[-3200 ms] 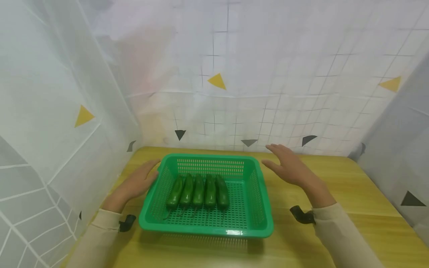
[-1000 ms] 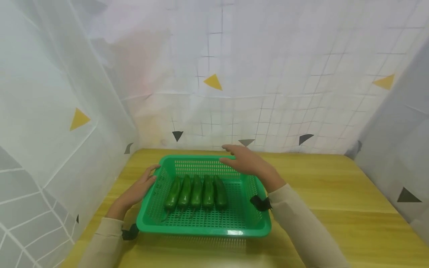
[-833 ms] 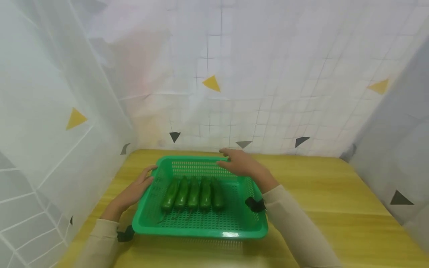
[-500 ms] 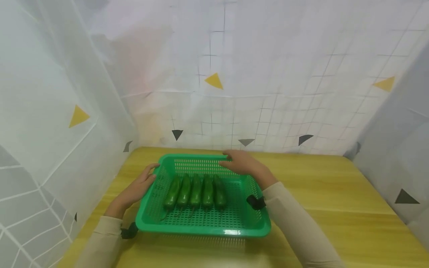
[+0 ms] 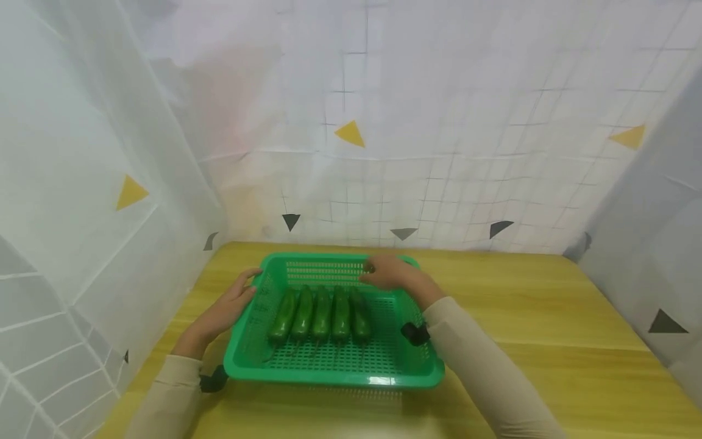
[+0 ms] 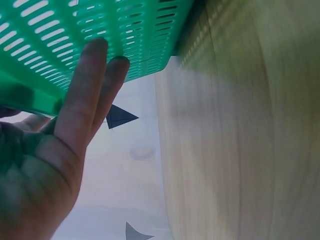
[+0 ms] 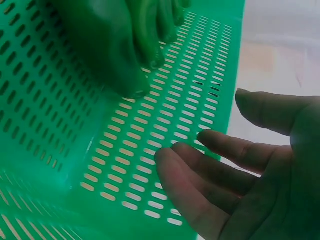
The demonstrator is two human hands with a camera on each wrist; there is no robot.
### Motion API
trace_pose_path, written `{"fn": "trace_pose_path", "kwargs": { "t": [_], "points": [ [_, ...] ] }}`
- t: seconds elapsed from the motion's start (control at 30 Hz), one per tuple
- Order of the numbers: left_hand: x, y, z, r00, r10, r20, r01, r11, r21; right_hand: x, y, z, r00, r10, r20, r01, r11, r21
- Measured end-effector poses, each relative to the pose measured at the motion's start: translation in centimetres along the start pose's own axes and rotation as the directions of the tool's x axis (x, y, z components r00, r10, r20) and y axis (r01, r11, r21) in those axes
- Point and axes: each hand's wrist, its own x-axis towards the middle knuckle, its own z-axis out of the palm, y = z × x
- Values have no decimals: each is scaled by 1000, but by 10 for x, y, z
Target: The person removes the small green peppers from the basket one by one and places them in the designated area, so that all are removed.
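Observation:
Several glossy green peppers [image 5: 322, 320] lie side by side in a green plastic basket [image 5: 334, 378], thin stems towards the near side. In the head view my left hand [image 5: 230, 305] is at the basket's left rim. Two of its fingers [image 6: 82, 95] lie nearly straight along the slotted outer wall in the left wrist view. My right hand [image 5: 386, 272] reaches in over the far right part of the basket, beyond the rightmost pepper. In the right wrist view, its fingers are loosely bent and apart, with nothing between them, beside the slotted wall [image 7: 165, 120].
The basket stands on a yellowish wooden table [image 5: 521, 305]. White sheeting [image 5: 466, 110] with yellow and dark triangles hangs behind the table and along both sides. A dark wrist camera [image 5: 415, 333] on the right arm overlaps the basket's right wall.
My right hand has come from right of the basket to over it, and has just lowered inside with its fingers bending more. My left hand stays at the left rim; peppers and basket have not moved.

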Motion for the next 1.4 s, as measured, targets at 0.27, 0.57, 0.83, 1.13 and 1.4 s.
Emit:
{"fn": "trace_pose_path", "kwargs": {
  "t": [0.27,0.57,0.83,1.13,1.4],
  "points": [
    [-4,1,1,1000,-21,-2,21,1000,16,8,-1,10,999,-8,50,10,1000,-26],
    [-5,4,-6,1000,-28,-3,28,999,23,18,-5,19,987,77,142,-85,995,52],
    [-1,1,-8,999,-33,9,33,999,19,22,-1,26,980,71,187,-74,997,8],
    [-1,3,-7,1000,-22,5,22,1000,15,31,-1,34,966,186,182,-213,967,141],
    [1,-2,-1,1000,-28,2,28,1000,13,33,5,41,948,248,199,-289,934,212]
  ]
}}
